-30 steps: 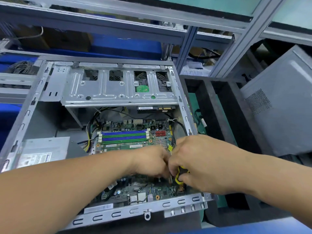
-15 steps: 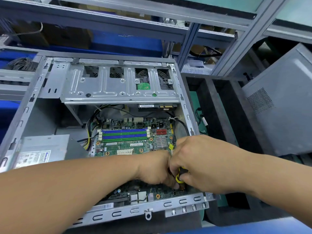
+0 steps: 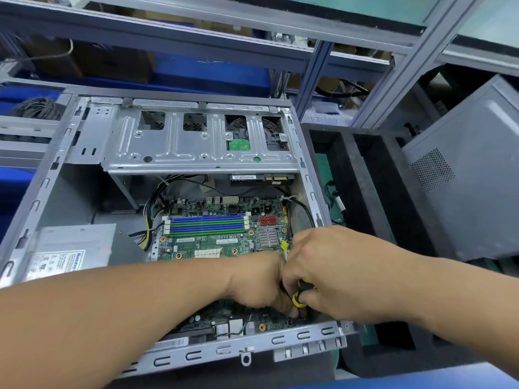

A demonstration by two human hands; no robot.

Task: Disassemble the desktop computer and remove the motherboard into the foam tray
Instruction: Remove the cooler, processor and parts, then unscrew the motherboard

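The open desktop case (image 3: 42,186) lies on its side in front of me. Its green motherboard (image 3: 213,242) with blue and green memory slots sits in the lower right of the case. My right hand (image 3: 331,273) grips a yellow and black screwdriver (image 3: 302,294) over the board's near right corner. My left hand (image 3: 258,282) lies against the right one with its fingers curled down at the screwdriver's tip; what they hold is hidden. The black foam tray (image 3: 362,175) stands just right of the case.
A metal drive cage (image 3: 196,147) spans the case's far end. The power supply (image 3: 70,248) sits at the lower left, with cables (image 3: 151,217) running to the board. A grey side panel (image 3: 471,178) leans at the right. Metal shelving (image 3: 309,80) rises behind.
Both hands stay pressed together over the board's near right corner, having sunk slightly lower toward it. The view has shifted a little.
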